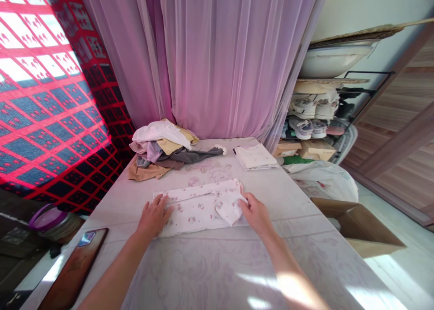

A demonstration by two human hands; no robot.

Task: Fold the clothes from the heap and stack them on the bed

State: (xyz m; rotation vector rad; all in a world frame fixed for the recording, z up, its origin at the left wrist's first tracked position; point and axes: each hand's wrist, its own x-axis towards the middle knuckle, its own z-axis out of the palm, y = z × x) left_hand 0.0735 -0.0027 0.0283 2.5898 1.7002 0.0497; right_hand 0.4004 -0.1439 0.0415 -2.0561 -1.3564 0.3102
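Note:
A white printed garment (193,210), partly folded into a long strip, lies across the table in front of me. My left hand (155,215) rests on its left end with the fingers stretched out and lying flat. At the right end, my right hand (254,213) pinches a turned-over corner of the cloth between thumb and fingers. That corner forms a small folded flap on top of the strip. Which part of the garment the flap is, I cannot tell.
A heap of crumpled clothes (162,143) sits at the back left of the table (210,265). Folded white cloth (255,156) lies at the back right. A phone (74,269) is at the left edge. An open cardboard box (359,224) and a shoe rack (312,115) stand right.

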